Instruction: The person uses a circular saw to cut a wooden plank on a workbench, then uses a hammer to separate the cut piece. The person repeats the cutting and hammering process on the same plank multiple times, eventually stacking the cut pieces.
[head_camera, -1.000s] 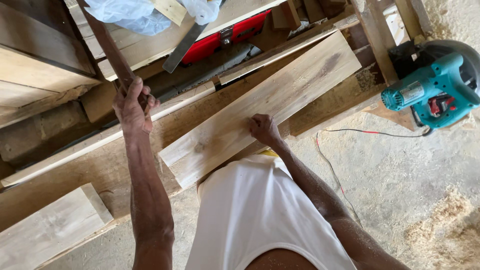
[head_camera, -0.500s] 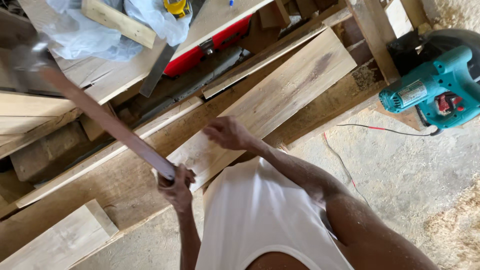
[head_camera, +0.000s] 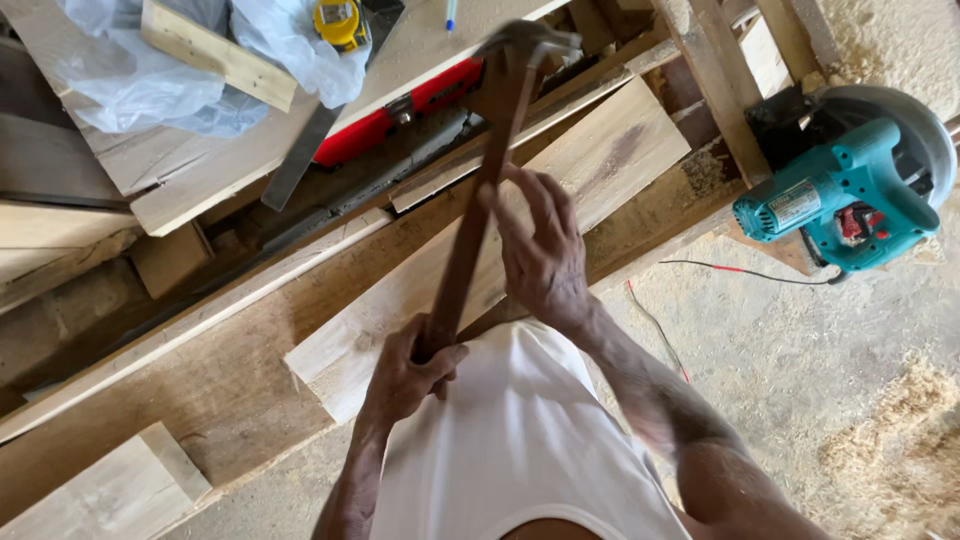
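Observation:
My left hand (head_camera: 408, 372) is closed around the lower end of a hammer's long brown wooden handle (head_camera: 470, 230). The metal hammer head (head_camera: 528, 42) points up and away, over the workbench. My right hand (head_camera: 540, 250) lies open-fingered against the upper part of the handle, just above a pale wooden plank (head_camera: 560, 190) that runs slantwise across the bench. Both hands are right in front of my white shirt.
A teal circular saw (head_camera: 850, 190) sits at the right with a red wire (head_camera: 720, 270) trailing over the sawdust floor. A yellow tape measure (head_camera: 340, 22), crumpled plastic sheet (head_camera: 150, 80), red level (head_camera: 400, 115) and loose wood blocks (head_camera: 110, 490) lie around the bench.
The hammer has swung from pointing up-left to upright in the middle. My left hand came down with it, and my right hand left the plank and rose to the handle.

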